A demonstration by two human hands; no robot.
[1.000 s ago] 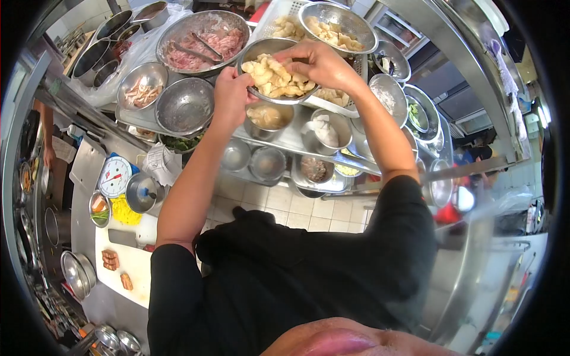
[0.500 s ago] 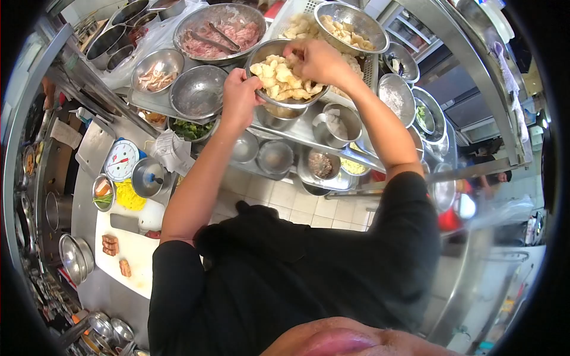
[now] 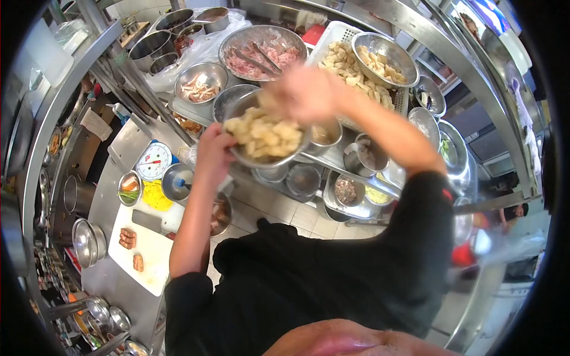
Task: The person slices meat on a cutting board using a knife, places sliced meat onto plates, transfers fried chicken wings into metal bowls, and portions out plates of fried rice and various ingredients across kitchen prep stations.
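A metal bowl (image 3: pixel 261 161) full of pale yellow fried-looking pieces (image 3: pixel 264 133) is tilted slightly, its near rim over the floor gap. My left hand (image 3: pixel 215 148) grips its left rim. Above the bowl's upper right side is my right hand (image 3: pixel 309 95), smeared by motion, so its fingers and anything in them cannot be made out. Behind it, a white perforated tray (image 3: pixel 399 101) holds similar pieces, and a colander (image 3: pixel 409 64) with more rests on the tray. A large bowl of raw pinkish meat (image 3: pixel 261 52) with tongs stands behind my hands.
To the left are a cutting board (image 3: pixel 148 276) with cooked meat pieces, a cleaver (image 3: pixel 146 220) and a dial scale (image 3: pixel 153 160). Metal pots (image 3: pixel 365 155) and bowls of ingredients line the counter. A steel shelf post (image 3: pixel 139 83) rises at left. A person (image 3: pixel 515 212) shows at far right.
The bowl and my left hand have come down and nearer to my body, against the counter. My right hand has lifted off the pieces and blurred. The view has shifted, showing more of the perforated tray.
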